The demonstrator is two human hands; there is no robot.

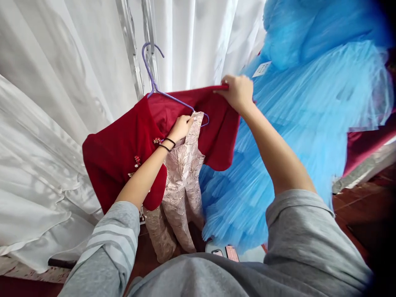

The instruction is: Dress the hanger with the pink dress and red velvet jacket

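A purple hanger (173, 99) carries a pale pink brocade dress (179, 165) and a dark red velvet cape (119, 148). The cape drapes over the hanger's left side, with small jewelled ornaments along its front edge. My right hand (239, 93) grips the cape's upper edge and holds that side stretched out to the right, its lining facing me. At the dress's shoulder strap, my left hand (182, 127) is closed on the fabric, close to the hanger's bar. The hanger's hook stands beside a metal pole.
White curtains (192, 45) hang behind and to the left, with a metal pole (131, 53) in front. A large blue tulle gown (297, 123) fills the right. Low down, a pale surface holds a phone (232, 253).
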